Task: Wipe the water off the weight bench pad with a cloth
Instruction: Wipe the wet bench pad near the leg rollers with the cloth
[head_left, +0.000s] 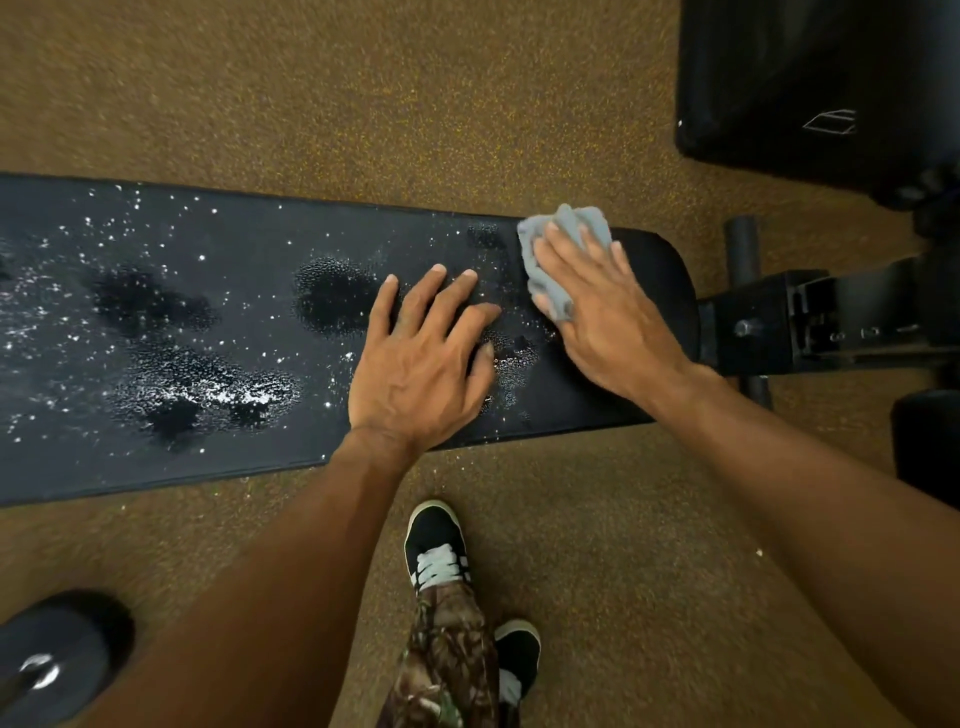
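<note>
Head: right hand (608, 317) presses cloth (571, 228) near pad (660, 291) end

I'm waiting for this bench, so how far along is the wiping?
Done: only the rounded right end of the black padded bench pad looks dry. In hand: the right hand presses a crumpled grey cloth there, and the left hand rests flat on the wet pad. Left: water puddles and droplets across the middle and left.
</note>
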